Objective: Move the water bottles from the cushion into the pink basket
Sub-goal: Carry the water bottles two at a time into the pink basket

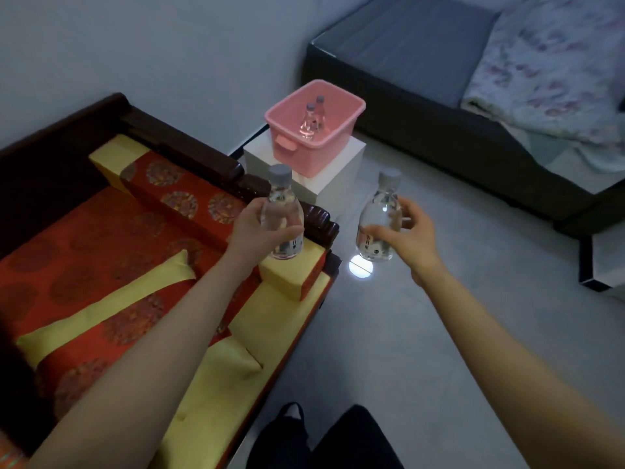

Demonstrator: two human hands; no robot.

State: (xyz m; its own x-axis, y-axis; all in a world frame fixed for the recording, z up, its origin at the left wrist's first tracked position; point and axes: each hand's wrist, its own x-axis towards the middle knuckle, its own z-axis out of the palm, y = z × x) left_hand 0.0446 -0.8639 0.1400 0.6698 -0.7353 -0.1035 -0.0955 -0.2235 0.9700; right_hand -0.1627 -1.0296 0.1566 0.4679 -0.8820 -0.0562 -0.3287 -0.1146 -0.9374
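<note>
My left hand point(252, 231) grips a clear water bottle point(281, 204) with a grey cap, held upright above the yellow end of the red cushion point(101, 252). My right hand point(411, 236) grips a second clear bottle point(380, 214), upright over the floor to the right of the couch. The pink basket point(334, 130) stands on a white box point(338, 177) beyond both hands. Two bottles point(313, 118) stand inside the basket.
A dark wooden couch arm point(189, 143) runs between the cushion and the white box. A dark bed frame point(456, 140) with a grey mattress and a floral blanket point(554, 72) fills the right back. Grey tiled floor point(422, 333) lies in front; my dark trousers point(324, 438) show below.
</note>
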